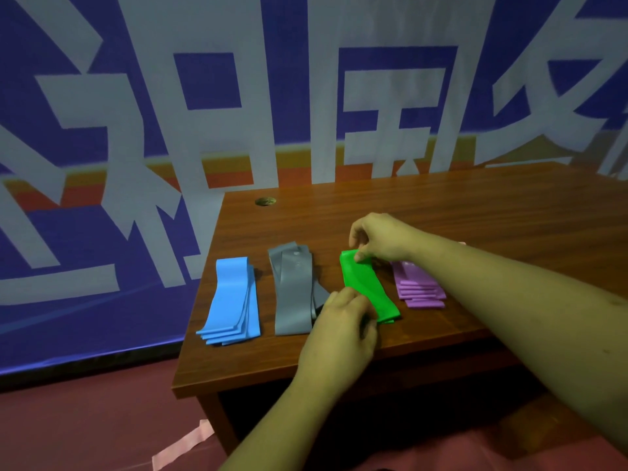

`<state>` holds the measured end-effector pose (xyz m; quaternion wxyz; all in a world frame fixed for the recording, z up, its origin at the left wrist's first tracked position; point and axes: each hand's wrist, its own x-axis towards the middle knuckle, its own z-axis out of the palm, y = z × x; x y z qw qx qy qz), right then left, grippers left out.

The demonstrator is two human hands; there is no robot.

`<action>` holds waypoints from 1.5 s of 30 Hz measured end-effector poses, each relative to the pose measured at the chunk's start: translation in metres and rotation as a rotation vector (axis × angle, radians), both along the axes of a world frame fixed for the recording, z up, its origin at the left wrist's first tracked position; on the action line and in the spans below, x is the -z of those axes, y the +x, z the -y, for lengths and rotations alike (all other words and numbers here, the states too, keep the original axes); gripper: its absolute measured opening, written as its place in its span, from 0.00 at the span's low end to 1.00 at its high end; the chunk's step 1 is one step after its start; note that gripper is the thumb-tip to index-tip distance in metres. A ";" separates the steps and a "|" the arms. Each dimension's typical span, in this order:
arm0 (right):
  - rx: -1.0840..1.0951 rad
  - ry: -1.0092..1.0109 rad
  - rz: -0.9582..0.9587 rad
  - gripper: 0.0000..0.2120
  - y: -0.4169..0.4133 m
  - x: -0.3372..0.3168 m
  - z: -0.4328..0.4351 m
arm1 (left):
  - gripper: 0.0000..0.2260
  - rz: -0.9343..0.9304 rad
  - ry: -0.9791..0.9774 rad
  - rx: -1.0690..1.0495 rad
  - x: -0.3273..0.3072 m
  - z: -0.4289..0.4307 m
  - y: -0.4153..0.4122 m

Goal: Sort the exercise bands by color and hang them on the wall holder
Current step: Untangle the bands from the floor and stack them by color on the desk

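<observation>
Clearly the green bands point(368, 287) are the ones being handled: they lie flat on the table point(475, 212), stretched between the two hands. The right hand point(380, 237) pinches their far end between thumb and curled fingers. The left hand point(343, 321) has its fingers curled over their near end and seems to be gripping it, though the back of the hand hides the contact.

Just left of the left hand lie the grey bands point(292, 290), with the blue bands point(234, 297) further out on that side. The purple bands point(418, 287) sit under the right forearm, just beside the green ones. No wall holder is in view.

These bands look thin, light and floppy, probably a little slick and stretchy. A stack would likely slide apart and sag if lifted by one end. Taking hold of both ends at once, or gathering the loops through the middle, should keep the layers together.
</observation>
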<state>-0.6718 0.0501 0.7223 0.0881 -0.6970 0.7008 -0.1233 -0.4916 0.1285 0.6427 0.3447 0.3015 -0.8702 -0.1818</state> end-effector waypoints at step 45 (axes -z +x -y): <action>-0.002 0.292 0.320 0.06 0.457 0.335 0.127 | 0.04 0.223 0.851 -0.880 0.276 0.146 0.507</action>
